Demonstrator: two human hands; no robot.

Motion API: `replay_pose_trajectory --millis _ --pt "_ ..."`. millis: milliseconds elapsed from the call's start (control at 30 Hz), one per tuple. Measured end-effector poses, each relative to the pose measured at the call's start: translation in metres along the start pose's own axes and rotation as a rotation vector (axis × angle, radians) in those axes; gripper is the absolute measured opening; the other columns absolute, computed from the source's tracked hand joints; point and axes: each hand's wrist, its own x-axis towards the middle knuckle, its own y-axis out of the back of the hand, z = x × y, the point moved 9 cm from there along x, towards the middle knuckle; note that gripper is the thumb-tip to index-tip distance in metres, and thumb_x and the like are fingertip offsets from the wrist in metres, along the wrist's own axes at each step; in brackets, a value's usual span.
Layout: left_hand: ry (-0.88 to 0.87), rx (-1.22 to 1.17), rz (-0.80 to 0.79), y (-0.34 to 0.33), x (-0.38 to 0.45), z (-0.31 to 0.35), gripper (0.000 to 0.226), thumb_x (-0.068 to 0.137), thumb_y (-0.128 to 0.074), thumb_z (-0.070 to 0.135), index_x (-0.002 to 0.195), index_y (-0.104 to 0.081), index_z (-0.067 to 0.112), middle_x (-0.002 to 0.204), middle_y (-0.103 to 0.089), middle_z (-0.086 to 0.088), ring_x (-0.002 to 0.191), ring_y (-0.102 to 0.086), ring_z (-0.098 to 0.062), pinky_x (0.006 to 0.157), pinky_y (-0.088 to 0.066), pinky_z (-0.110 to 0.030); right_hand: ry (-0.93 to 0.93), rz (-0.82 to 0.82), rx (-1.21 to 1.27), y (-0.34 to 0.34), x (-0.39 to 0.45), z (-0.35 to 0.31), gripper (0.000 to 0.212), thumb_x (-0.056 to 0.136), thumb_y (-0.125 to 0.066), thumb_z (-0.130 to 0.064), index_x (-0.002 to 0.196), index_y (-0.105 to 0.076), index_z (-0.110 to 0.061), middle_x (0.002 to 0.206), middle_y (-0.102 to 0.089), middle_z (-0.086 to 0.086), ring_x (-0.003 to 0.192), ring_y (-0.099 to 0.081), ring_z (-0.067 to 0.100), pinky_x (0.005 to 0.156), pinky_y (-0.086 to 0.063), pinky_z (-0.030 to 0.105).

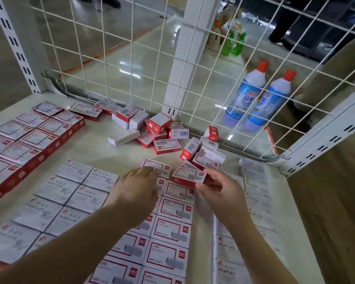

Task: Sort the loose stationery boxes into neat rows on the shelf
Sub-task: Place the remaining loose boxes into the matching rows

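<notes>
Step in hand: extending the red-bordered rows at their far end. The right hand (217, 187) pinches a red-and-white box (190, 174) between thumb and fingers, the box tilted and raised just above the far end of the right red-bordered row (172, 228). The left hand (137, 185) has its fingertips on a second box (156, 168) lying at the far end of the neighbouring row; whether those fingers pinch it or only press cannot be told.

Recommended practice, as judgement: lower the held box flat, label up and lettering aligned with those nearer, then push it until its edge touches the last box in the row. Square the left box likewise before fetching more from the loose heap (162, 132) at the far side of the shelf (98, 152) by the wire mesh (115, 58).

Other rows noted: paper clip boxes (70, 193) near left, staples boxes (256, 201) at right, red boxes (29, 140) far left.

Limits of view: both forearms cover part of the red-bordered rows, so their alignment there is unverified. Small print on the labels is blurred. The near rows are cut off by the frame edge. The left fingertips are partly hidden.
</notes>
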Motion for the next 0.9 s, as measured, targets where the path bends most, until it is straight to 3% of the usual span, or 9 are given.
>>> replay_pose_trajectory --millis 167,267,400,500,600,733,900 --pt "-0.014 0.005 -0.001 0.002 0.002 -0.001 0.038 0.097 -0.042 0.029 0.134 -0.04 0.028 0.139 -0.038 0.012 0.13 -0.032 -0.009 0.109 -0.026 -0.026 -0.016 0.08 0.001 0.004 0.011 0.0 0.036 0.084 -0.065 -0.016 0.119 -0.059 -0.022 0.109 -0.064 -0.008 0.1 -0.058 0.004 0.085 -0.047 0.019" --pt "-0.015 -0.01 -0.01 0.003 0.004 -0.003 0.035 0.096 -0.042 0.029 0.131 -0.043 0.027 0.134 -0.042 0.012 0.125 -0.036 -0.009 0.106 -0.029 -0.025 0.019 0.08 -0.01 0.001 0.019 -0.007 0.033 0.083 -0.067 -0.013 0.112 -0.059 -0.027 0.107 -0.063 -0.008 0.096 -0.057 0.0 0.085 -0.046 0.018" --pt "-0.013 -0.008 -0.025 0.003 0.007 -0.003 0.033 0.096 -0.042 0.029 0.13 -0.044 0.026 0.132 -0.044 0.011 0.123 -0.038 -0.009 0.104 -0.032 -0.025 0.012 0.096 -0.019 0.002 0.022 -0.005 0.034 0.084 -0.066 -0.015 0.116 -0.06 -0.021 0.108 -0.064 -0.007 0.097 -0.058 0.002 0.086 -0.05 0.023" --pt "-0.001 -0.007 -0.029 0.002 0.008 -0.003 0.033 0.096 -0.043 0.029 0.128 -0.045 0.025 0.13 -0.046 0.01 0.121 -0.04 -0.01 0.102 -0.034 -0.026 -0.002 0.065 -0.04 0.002 0.014 0.001 0.028 0.085 -0.065 -0.016 0.112 -0.06 -0.022 0.099 -0.062 -0.009 0.093 -0.057 0.001 0.079 -0.047 0.016" --pt "0.009 -0.017 -0.026 0.002 0.008 -0.004 0.03 0.096 -0.044 0.028 0.125 -0.047 0.025 0.126 -0.048 0.01 0.116 -0.044 -0.01 0.099 -0.038 -0.026 -0.026 0.03 -0.003 0.001 0.004 0.006 0.023 0.086 -0.063 -0.016 0.106 -0.057 -0.026 0.094 -0.062 -0.01 0.091 -0.058 0.004 0.081 -0.048 0.019" --pt "0.012 -0.012 -0.024 0.003 0.008 -0.003 0.031 0.096 -0.043 0.028 0.127 -0.047 0.026 0.126 -0.048 0.011 0.116 -0.044 -0.009 0.099 -0.039 -0.026 -0.044 -0.018 -0.036 -0.002 0.001 0.011 0.015 0.087 -0.06 -0.02 0.093 -0.056 -0.033 0.092 -0.063 -0.014 0.087 -0.058 -0.002 0.068 -0.042 0.009" --pt "0.025 -0.016 -0.034 0.002 0.008 -0.003 0.029 0.096 -0.043 0.029 0.125 -0.048 0.026 0.124 -0.049 0.011 0.113 -0.045 -0.009 0.096 -0.041 -0.025 -0.079 0.009 -0.026 0.0 0.002 0.02 0.013 0.087 -0.061 -0.023 0.096 -0.059 -0.032 0.096 -0.064 -0.014 0.091 -0.058 0.001 0.074 -0.044 0.013"
